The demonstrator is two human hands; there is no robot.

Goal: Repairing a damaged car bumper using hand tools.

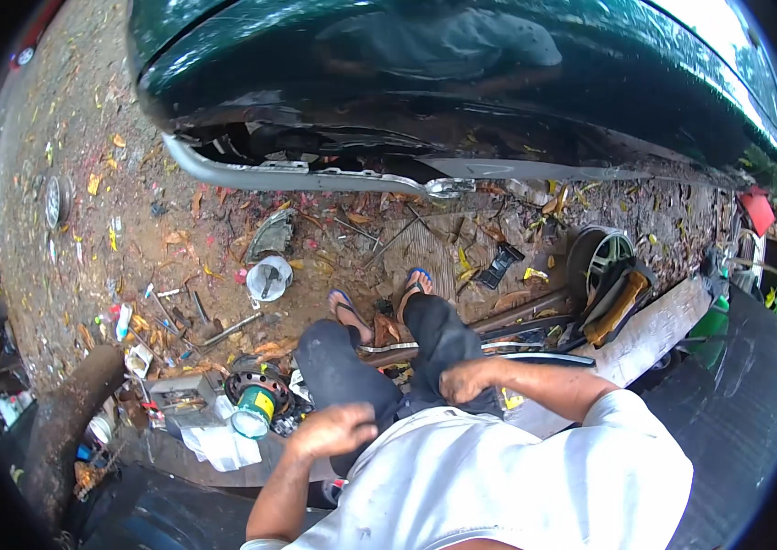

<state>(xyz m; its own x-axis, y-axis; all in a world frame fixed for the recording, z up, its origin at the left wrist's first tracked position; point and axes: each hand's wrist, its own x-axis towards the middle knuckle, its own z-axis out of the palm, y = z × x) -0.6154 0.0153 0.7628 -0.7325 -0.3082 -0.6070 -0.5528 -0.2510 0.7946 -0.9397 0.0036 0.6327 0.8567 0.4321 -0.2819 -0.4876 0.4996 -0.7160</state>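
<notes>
I am seated, legs apart in dark trousers, feet in flip-flops. My left hand is over my left thigh, close to my waist, its fingers curled in and slightly blurred. Across from it, my right hand is closed in a fist against my right upper thigh. Whatever either hand may hold is hidden by the fingers. Just left of my left leg, a can with a green and yellow label stands beside a rusty round metal part. A white plastic bag lies beside the can.
Ahead is a dark green car body with its grey lower edge trim hanging loose. A clear plastic tub, a wheel, metal rods and leaves litter the dirt. A log stands at the left.
</notes>
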